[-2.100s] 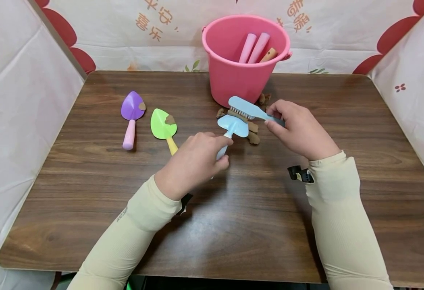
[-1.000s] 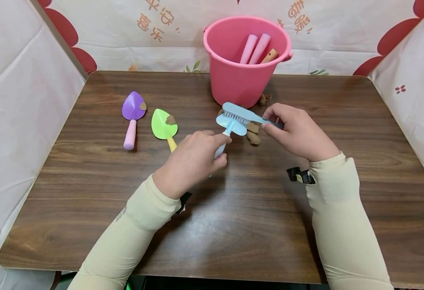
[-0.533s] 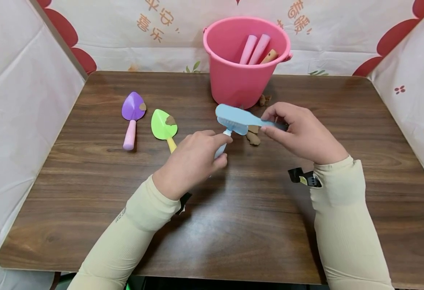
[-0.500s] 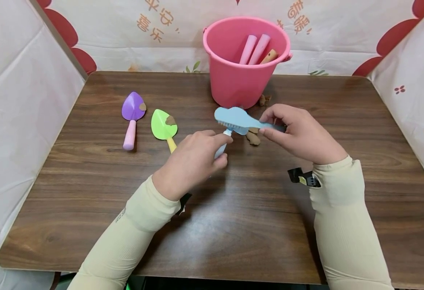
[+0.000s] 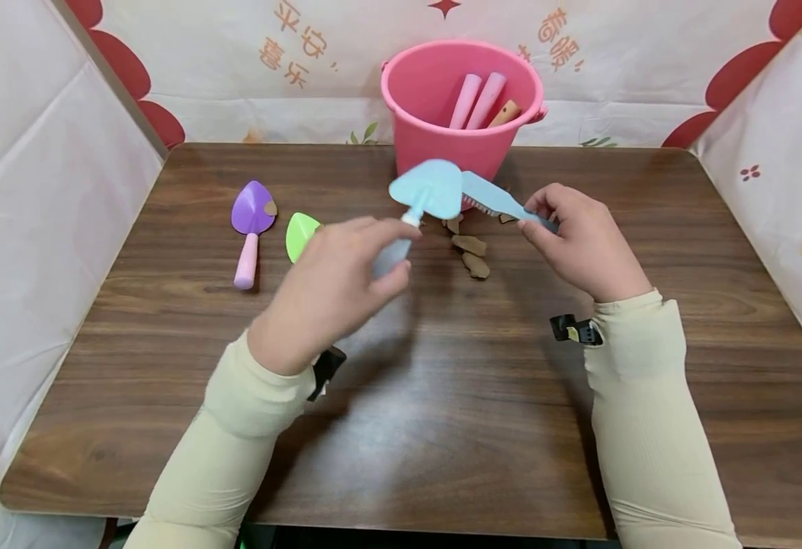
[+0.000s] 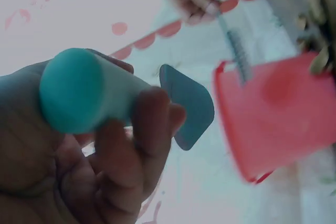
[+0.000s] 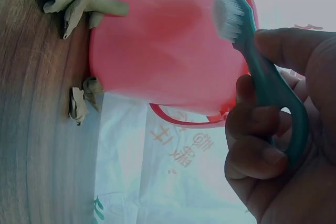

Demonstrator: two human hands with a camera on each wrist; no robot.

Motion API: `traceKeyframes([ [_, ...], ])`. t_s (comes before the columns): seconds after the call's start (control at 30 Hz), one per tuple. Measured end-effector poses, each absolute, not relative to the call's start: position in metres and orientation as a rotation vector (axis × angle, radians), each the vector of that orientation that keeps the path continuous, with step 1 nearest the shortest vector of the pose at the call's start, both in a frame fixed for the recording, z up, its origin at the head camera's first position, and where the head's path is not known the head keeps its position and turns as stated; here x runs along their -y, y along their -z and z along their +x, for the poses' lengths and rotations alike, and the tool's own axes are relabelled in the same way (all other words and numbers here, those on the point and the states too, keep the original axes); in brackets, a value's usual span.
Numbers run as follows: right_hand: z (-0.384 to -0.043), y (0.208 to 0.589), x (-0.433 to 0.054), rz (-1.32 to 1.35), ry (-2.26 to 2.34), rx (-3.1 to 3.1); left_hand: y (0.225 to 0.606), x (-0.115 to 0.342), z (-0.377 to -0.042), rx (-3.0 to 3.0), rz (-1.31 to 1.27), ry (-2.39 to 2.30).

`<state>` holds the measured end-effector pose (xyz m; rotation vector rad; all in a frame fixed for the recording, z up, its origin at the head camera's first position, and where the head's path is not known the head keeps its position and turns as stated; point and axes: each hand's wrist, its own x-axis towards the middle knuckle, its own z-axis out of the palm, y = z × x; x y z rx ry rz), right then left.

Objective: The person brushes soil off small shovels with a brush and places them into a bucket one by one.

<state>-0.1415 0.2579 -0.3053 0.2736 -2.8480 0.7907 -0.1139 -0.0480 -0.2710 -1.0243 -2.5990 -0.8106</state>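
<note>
In the head view my left hand [image 5: 325,286] holds a small blue hand shovel [image 5: 435,187] by its handle, with the blade raised in front of the bucket. Seen from the left wrist, my fingers curl around the pale handle below its teal end, and the shovel blade [image 6: 189,109] points away. My right hand [image 5: 582,248] pinches a blue brush [image 5: 497,198], whose head overlaps the bucket and ends close beside the blade. In the right wrist view, the brush bristles [image 7: 229,17] are white and its handle ends in a loop. Brown curled flakes [image 5: 475,265] lie below both tools.
A pink bucket [image 5: 415,152] at the back edge contains pink handles [image 5: 487,99] and a wooden handle [image 5: 505,114]. To the left lie a purple shovel [image 5: 250,210] and a green shovel [image 5: 299,232], partly hidden behind my left hand. Each stands on the brown table [image 5: 133,396].
Brush and shovel, which overlapped over the flakes, are now higher with the brush to the right of the blade. My left hand has lifted and shifted left; the brown piece by the blade no longer shows there.
</note>
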Motion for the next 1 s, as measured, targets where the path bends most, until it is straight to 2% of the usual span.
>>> traceKeyframes([
  [0.2,-0.143,0.307,-0.256,0.29,-0.812,2.867,0.219,0.054,-0.155,2.829,-0.953,0.671],
  [0.43,-0.141,0.309,-0.257,0.294,-0.8,2.868,0.177,0.022,-0.219,3.086,-0.766,0.503],
  [0.63,-0.139,0.309,-0.26,0.279,-0.801,2.861,0.175,-0.008,-0.259,3.255,-0.637,0.509],
  [0.83,-0.139,0.307,-0.261,0.301,-0.82,2.847,0.183,-0.026,-0.27,3.164,-0.518,0.483],
  [1.0,-0.139,0.306,-0.261,0.302,-0.843,2.849,0.198,-0.036,-0.274,3.082,-0.548,0.412],
])
